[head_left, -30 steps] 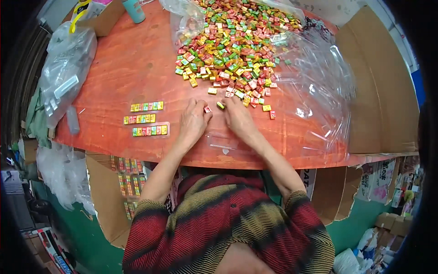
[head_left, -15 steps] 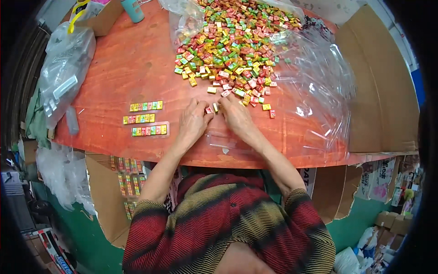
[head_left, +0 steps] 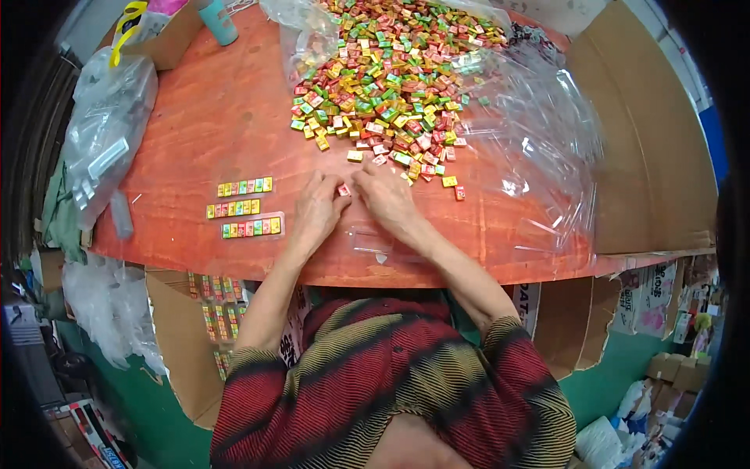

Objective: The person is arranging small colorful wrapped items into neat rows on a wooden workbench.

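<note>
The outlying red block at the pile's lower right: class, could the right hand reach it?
Probably yes: nothing appears to stand between the right hand and the red block.

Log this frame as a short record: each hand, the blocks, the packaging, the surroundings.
Left hand: pinching a small red-and-white block
Right hand: close beside it; contents hidden
Loose blocks: red, yellow, green, heaped beyond the hands
Block rows: three, left of the hands
Clear plastic packaging: right of the heap
Surroundings: teal cup at the far left of the reddish table
</note>
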A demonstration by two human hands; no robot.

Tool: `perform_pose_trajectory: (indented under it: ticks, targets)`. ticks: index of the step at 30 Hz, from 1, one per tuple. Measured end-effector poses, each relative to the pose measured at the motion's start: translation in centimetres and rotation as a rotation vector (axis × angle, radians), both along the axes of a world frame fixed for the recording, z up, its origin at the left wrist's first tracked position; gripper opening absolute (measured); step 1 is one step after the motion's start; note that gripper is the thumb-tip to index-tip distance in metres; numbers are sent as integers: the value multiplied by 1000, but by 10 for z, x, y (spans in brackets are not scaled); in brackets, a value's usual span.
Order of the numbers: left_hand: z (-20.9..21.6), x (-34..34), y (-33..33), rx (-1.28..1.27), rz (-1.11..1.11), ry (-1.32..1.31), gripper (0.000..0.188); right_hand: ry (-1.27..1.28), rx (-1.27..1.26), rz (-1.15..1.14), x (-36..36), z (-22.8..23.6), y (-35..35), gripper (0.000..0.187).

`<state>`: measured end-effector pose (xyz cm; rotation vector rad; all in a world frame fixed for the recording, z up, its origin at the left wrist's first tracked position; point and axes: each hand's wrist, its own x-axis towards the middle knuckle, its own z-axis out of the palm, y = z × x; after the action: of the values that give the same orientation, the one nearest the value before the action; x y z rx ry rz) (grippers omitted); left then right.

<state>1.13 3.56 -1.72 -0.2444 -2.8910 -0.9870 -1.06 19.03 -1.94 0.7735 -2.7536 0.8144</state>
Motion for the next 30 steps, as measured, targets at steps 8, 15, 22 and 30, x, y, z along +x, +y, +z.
perform_pose_trajectory:
  ticks: [8,15,22,30]
  targets:
    - [3,5,-8,59,25,-34,26,8,-137,-46,5,6,0,13]
    - [-3,1,5,62,-28,-2,26,-35,36,-99,17,11,31,23]
    - [-18,-15,14,105,-45,286,33,-126,58,-105,23,15,37,33]
    - [-17,-59,-11,-95,64,332,25,-130,-121,-166,27,24,59,26]
